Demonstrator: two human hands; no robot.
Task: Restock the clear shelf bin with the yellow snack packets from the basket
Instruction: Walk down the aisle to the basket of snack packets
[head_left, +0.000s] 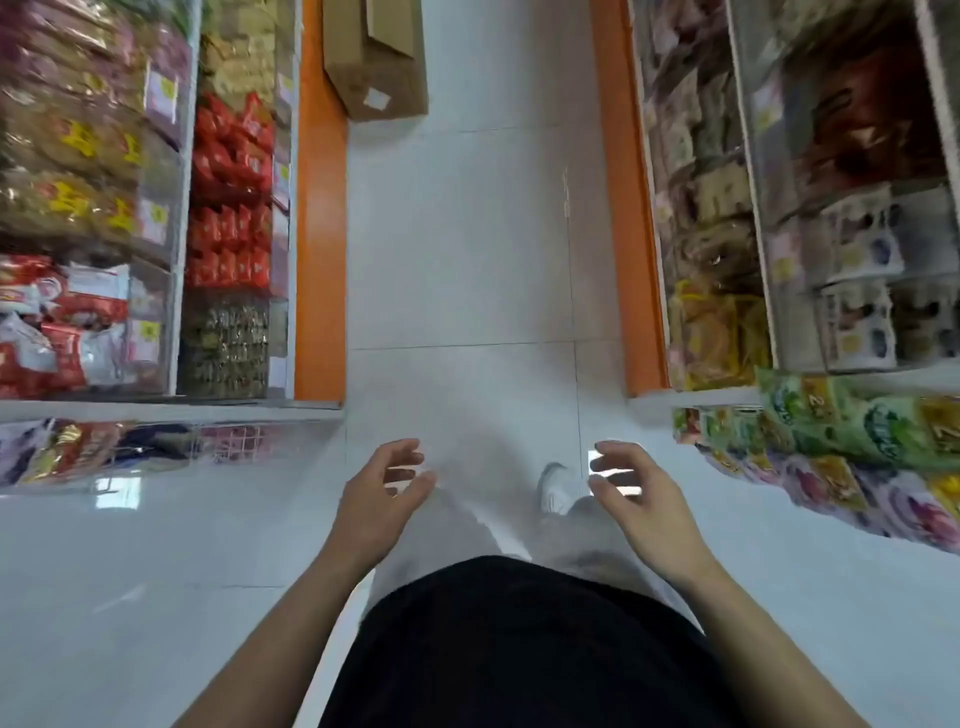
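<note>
Looking down from the head camera, a person stands in a shop aisle on a pale tiled floor (467, 249), shelves of snack bins on both sides. Neither hand holds anything — the left hand (382, 496) and the right hand (636, 493) hang in front of the body, fingers loosely curled and spread, touching nothing. No basket is in view. Yellow snack packets (719, 332) sit in a clear shelf bin (675, 338) low on the right shelving; this is likely the bin to refill, though blur makes that uncertain. A cardboard box (376, 57) lies on the floor farther up the aisle. To do this step well, the person should first find the basket — then carry it close beside that bin.
</note>
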